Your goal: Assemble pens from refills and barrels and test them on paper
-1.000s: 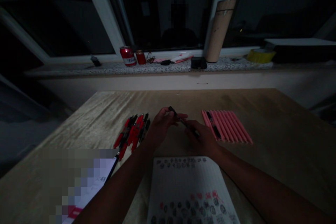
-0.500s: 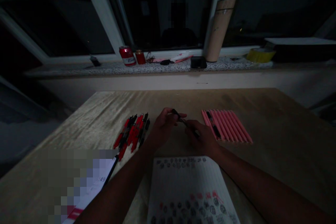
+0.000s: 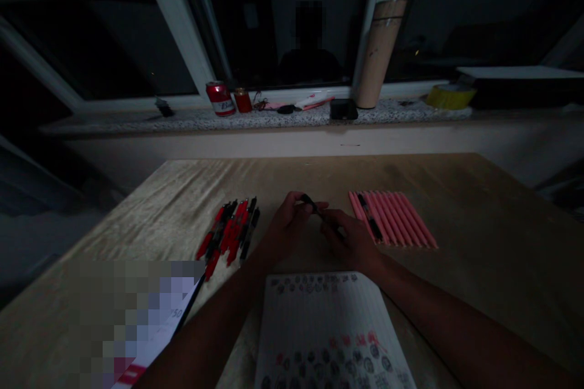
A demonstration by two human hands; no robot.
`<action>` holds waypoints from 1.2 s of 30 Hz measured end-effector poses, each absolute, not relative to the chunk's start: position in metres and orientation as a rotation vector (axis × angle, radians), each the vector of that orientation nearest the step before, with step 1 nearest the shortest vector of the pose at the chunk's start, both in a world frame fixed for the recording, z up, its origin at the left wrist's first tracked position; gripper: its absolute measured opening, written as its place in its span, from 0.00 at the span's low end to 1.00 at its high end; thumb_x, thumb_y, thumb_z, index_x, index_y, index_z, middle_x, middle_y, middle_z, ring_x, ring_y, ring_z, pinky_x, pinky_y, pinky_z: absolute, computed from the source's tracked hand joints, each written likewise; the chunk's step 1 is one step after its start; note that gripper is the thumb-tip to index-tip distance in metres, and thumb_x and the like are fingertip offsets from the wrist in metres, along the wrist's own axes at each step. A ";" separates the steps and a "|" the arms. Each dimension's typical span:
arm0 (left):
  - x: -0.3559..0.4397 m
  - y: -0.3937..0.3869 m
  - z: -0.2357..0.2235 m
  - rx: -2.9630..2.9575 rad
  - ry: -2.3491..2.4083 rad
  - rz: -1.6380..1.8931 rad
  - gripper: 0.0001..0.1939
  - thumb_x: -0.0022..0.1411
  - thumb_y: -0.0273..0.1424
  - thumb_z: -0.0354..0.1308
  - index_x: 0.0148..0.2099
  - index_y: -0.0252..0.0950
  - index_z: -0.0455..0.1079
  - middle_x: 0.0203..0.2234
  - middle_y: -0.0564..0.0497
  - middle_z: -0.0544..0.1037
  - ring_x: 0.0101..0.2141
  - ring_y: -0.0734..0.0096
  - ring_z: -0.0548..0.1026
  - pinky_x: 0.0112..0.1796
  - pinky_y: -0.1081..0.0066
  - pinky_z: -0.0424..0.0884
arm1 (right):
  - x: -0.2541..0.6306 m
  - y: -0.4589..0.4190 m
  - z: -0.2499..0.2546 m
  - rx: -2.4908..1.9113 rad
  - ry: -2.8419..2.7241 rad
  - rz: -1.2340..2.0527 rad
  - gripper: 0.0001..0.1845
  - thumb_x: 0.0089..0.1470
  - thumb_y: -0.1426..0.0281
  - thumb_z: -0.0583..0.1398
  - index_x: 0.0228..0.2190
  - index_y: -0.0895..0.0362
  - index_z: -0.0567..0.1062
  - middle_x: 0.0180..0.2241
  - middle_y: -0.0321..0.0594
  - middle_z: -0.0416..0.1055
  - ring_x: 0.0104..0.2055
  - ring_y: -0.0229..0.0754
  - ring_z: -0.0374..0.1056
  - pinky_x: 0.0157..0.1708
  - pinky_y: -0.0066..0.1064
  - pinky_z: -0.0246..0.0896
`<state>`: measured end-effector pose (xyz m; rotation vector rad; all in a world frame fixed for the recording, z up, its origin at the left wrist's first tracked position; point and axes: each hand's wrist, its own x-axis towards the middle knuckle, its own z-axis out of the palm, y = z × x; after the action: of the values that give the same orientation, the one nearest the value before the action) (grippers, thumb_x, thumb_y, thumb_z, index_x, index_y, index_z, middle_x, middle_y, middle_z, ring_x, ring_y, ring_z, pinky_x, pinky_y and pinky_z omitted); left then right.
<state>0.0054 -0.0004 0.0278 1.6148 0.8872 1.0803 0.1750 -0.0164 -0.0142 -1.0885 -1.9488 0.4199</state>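
Both of my hands grip one thin black pen (image 3: 316, 209) above the wooden table (image 3: 479, 206). My left hand (image 3: 288, 226) pinches its upper end between thumb and fingers. My right hand (image 3: 349, 238) is closed around its lower end. Left of my hands lies a loose heap of red and black pens (image 3: 230, 232). To the right, a neat row of pink pens (image 3: 398, 219) lies side by side, with one black pen (image 3: 370, 225) resting on top of it.
A white sheet with printed marks (image 3: 328, 331) lies just in front of my arms. A phone with a lit screen (image 3: 159, 331) is at the lower left. The window sill holds a red can (image 3: 220, 98), a cardboard tube (image 3: 378, 55) and a yellow tape roll (image 3: 451, 97).
My left hand has slid down the black pen toward my right hand, so less of the pen's upper end shows. The hands sit closer together.
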 end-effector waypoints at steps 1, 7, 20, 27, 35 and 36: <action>0.005 0.000 0.027 1.617 0.873 1.069 0.09 0.64 0.37 0.48 0.43 0.37 0.57 0.43 0.43 0.76 0.43 0.66 0.73 0.45 0.65 0.64 | 0.175 -0.016 -0.014 -1.092 -1.949 0.416 0.15 0.56 0.71 0.53 0.46 0.56 0.67 0.33 0.41 0.73 0.32 0.40 0.69 0.31 0.29 0.62; 0.004 0.004 0.019 1.677 0.858 1.054 0.10 0.61 0.35 0.53 0.43 0.35 0.65 0.41 0.45 0.76 0.44 0.66 0.72 0.47 0.64 0.64 | 0.175 -0.015 -0.015 -1.038 -1.955 0.430 0.19 0.56 0.72 0.52 0.50 0.54 0.65 0.40 0.42 0.73 0.36 0.40 0.70 0.35 0.30 0.63; 0.002 0.007 0.023 1.513 0.993 1.215 0.12 0.59 0.37 0.55 0.41 0.34 0.68 0.29 0.50 0.77 0.32 0.71 0.74 0.35 0.72 0.68 | 0.172 -0.015 -0.013 -1.100 -1.878 0.541 0.22 0.54 0.70 0.56 0.51 0.53 0.61 0.34 0.40 0.76 0.35 0.40 0.72 0.35 0.31 0.65; 0.003 0.004 0.028 1.583 1.046 1.228 0.12 0.60 0.38 0.54 0.40 0.36 0.71 0.28 0.50 0.77 0.30 0.72 0.72 0.33 0.72 0.67 | 0.172 -0.015 -0.016 -1.127 -1.888 0.494 0.21 0.54 0.70 0.56 0.50 0.52 0.63 0.32 0.39 0.76 0.32 0.40 0.72 0.33 0.31 0.64; 0.003 0.005 0.024 1.577 1.071 1.139 0.12 0.59 0.38 0.54 0.38 0.35 0.72 0.29 0.49 0.78 0.31 0.71 0.73 0.34 0.72 0.67 | 0.174 -0.015 -0.018 -1.136 -1.872 0.525 0.22 0.53 0.70 0.56 0.51 0.52 0.62 0.32 0.38 0.76 0.33 0.41 0.72 0.34 0.32 0.65; 0.003 0.005 0.024 1.586 1.075 1.133 0.13 0.60 0.38 0.54 0.38 0.35 0.71 0.29 0.49 0.78 0.31 0.71 0.73 0.34 0.72 0.67 | 0.174 -0.015 -0.018 -1.134 -1.876 0.530 0.22 0.53 0.70 0.56 0.51 0.52 0.62 0.32 0.38 0.76 0.33 0.41 0.72 0.35 0.32 0.65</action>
<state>0.0032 0.0054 0.0236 1.5858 1.0747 1.1328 0.1737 -0.0150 -0.0180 -1.1335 -1.8757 0.5301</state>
